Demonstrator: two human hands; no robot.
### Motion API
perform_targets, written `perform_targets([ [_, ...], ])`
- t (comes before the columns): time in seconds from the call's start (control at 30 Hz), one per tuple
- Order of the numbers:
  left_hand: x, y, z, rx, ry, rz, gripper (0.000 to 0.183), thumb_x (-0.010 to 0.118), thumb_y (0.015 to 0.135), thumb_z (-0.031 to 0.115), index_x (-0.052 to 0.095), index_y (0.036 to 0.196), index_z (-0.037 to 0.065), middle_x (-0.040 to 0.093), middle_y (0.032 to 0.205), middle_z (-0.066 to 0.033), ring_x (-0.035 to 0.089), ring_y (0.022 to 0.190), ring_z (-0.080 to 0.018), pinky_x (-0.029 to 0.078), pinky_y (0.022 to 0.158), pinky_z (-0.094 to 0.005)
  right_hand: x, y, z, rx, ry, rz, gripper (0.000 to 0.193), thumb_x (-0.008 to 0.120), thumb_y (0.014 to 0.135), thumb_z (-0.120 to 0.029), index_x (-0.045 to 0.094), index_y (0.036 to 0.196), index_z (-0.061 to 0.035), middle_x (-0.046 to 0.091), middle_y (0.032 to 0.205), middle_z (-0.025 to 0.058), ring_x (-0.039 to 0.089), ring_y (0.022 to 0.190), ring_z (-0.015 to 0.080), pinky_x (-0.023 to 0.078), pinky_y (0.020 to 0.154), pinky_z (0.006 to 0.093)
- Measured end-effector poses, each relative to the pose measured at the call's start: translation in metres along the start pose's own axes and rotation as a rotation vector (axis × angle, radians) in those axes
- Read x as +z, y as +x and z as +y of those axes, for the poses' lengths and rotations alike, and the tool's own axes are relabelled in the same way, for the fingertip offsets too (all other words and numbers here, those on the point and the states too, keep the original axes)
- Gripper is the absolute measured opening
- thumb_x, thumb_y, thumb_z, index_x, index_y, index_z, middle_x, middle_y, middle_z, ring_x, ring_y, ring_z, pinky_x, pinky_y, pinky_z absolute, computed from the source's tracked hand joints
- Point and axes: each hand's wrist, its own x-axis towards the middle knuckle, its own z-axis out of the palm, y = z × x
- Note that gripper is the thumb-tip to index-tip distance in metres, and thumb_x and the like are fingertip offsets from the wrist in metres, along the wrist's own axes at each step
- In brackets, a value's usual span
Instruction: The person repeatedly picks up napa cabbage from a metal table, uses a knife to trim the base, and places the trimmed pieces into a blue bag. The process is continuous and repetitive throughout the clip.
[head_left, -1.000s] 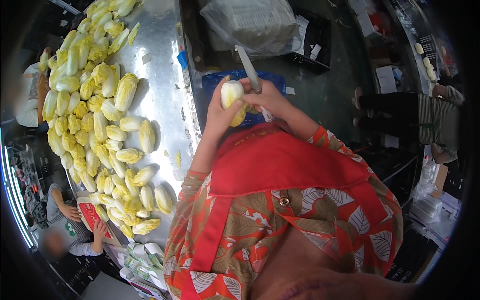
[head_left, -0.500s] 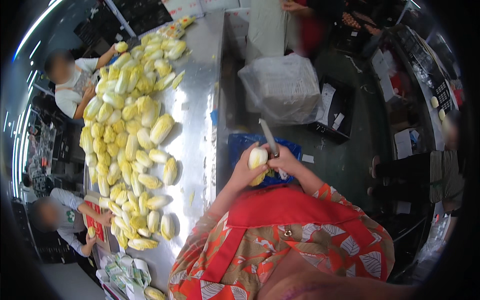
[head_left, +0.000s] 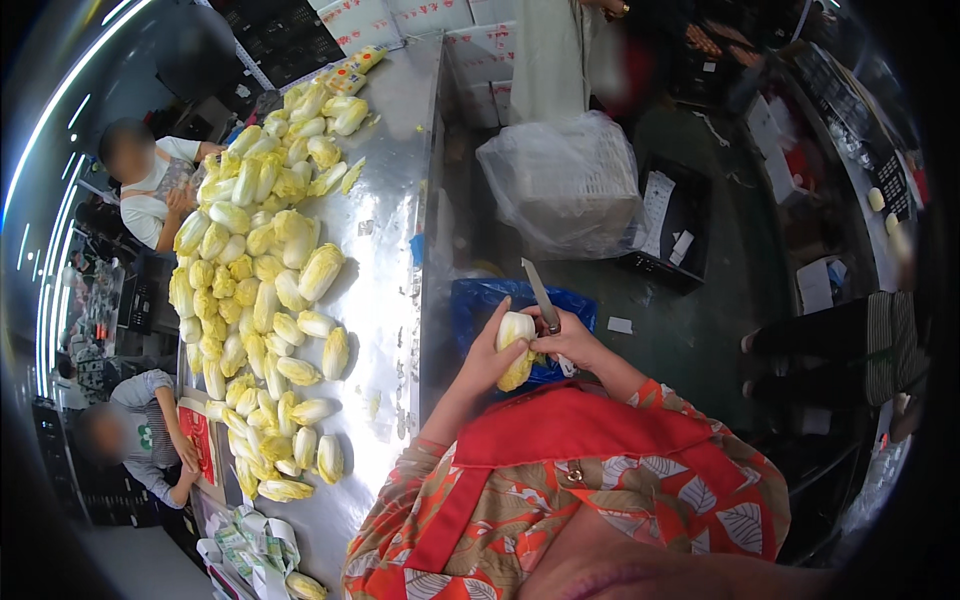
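A small napa cabbage (head_left: 516,352) with a white base and yellow leaves is gripped in my left hand (head_left: 488,354), base upward. My right hand (head_left: 574,342) is closed round the handle of a knife (head_left: 540,294), whose blade points up and away from me. The right thumb and fingers also reach the side of the cabbage. Below both hands lies a blue plastic bag (head_left: 478,300), partly hidden by them. To my left, many yellow cabbages (head_left: 264,306) are heaped on a metal table (head_left: 385,240).
Two co-workers (head_left: 160,200) stand across the table, the nearer one by a red and brown carton (head_left: 200,440). A plastic-wrapped crate (head_left: 570,185) and a black crate (head_left: 690,215) stand on the floor ahead. Another person (head_left: 830,340) is at the right.
My hands have shifted slightly, the right thumb now closer to the cabbage, which is turned more upright. The far co-worker has drawn a raised cabbage back; the nearer one's hands rest by the carton.
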Motion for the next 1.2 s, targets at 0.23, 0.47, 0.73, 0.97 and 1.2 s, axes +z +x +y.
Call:
perform_targets([
  [0.23, -0.012, -0.005, 0.018, 0.003, 0.171, -0.031, 0.088, 0.074, 0.076, 0.012, 0.023, 0.147, 0.005, 0.049, 0.129, -0.0134, 0.05, 0.114, -0.0166, 0.04, 0.097, -0.0298, 0.011, 0.017, 0.02, -0.056, -0.016, 0.015, 0.051, 0.066, 0.069, -0.002, 0.051, 0.118, -0.0027, 0.06, 0.094, 0.0063, 0.055, 0.069, 0.0088, 0.043, 0.056, 0.0225],
  [0.47, -0.033, -0.015, 0.012, 0.01, 0.184, 0.043, 0.084, 0.071, 0.072, 0.016, 0.029, 0.143, 0.002, 0.053, 0.126, -0.0196, 0.054, 0.115, -0.0245, 0.041, 0.098, -0.0313, 0.042, 0.023, 0.012, -0.133, -0.332, 0.124, 0.04, 0.061, 0.071, -0.001, 0.055, 0.111, -0.002, 0.061, 0.103, 0.0072, 0.057, 0.099, 0.0135, 0.046, 0.086, 0.0279],
  [0.73, -0.045, -0.016, -0.015, 0.007, 0.274, 0.16, 0.079, 0.075, 0.073, 0.023, 0.035, 0.138, 0.003, 0.053, 0.123, -0.0178, 0.052, 0.116, -0.0266, 0.039, 0.099, -0.0327, 0.047, 0.034, 0.035, -0.099, -0.297, 0.297, 0.03, 0.06, 0.072, -0.003, 0.063, 0.102, 0.0, 0.066, 0.091, 0.0062, 0.062, 0.085, 0.0141, 0.049, 0.077, 0.0275],
  [0.97, -0.062, -0.012, -0.033, -0.051, 0.242, 0.554, 0.063, 0.075, 0.075, 0.024, 0.043, 0.124, 0.0, 0.057, 0.111, -0.0192, 0.058, 0.099, -0.0308, 0.047, 0.088, -0.0373, 0.025, 0.045, 0.052, -0.292, -0.601, 0.446, 0.035, 0.057, 0.073, -0.004, 0.064, 0.107, -0.0058, 0.067, 0.094, 0.0111, 0.065, 0.087, 0.0205, 0.049, 0.079, 0.03],
  [1.2, -0.089, -0.023, -0.026, -0.204, -0.52, 0.438, 0.037, 0.06, 0.089, 0.017, 0.047, 0.12, 0.002, 0.057, 0.107, -0.0118, 0.059, 0.094, -0.0189, 0.051, 0.079, -0.0323, 0.001, 0.067, 0.079, -0.059, -0.765, 0.539, 0.053, 0.072, 0.073, -0.026, 0.059, 0.12, -0.0047, 0.067, 0.104, 0.0155, 0.065, 0.095, 0.0271, 0.049, 0.084, 0.0343],
])
